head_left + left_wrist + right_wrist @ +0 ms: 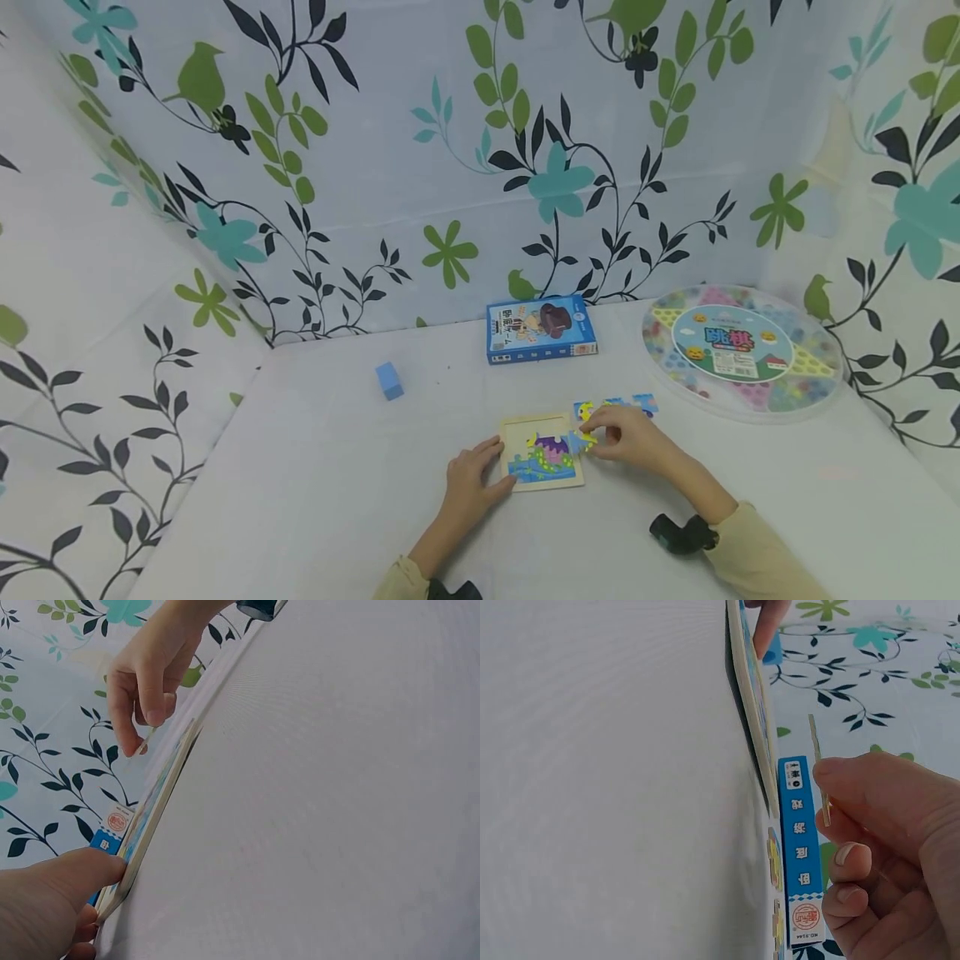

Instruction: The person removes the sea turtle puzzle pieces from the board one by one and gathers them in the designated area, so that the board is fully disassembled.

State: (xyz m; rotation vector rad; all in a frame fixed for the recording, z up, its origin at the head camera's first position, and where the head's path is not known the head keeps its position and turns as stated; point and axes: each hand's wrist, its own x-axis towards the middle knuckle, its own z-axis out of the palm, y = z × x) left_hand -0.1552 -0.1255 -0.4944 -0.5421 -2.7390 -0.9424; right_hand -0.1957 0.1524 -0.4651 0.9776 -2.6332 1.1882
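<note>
The right hand (628,435) pinches a puzzle piece (577,442) nearly level above the grip-side rim of the frame (580,472), which extends leftward to the resting left hand (472,477).

A part-filled wooden puzzle tray (517,432) lies flat at lower centre, a pinched blue-and-yellow piece (579,442) by its right edge, loose pieces (645,403) upper right.
</note>
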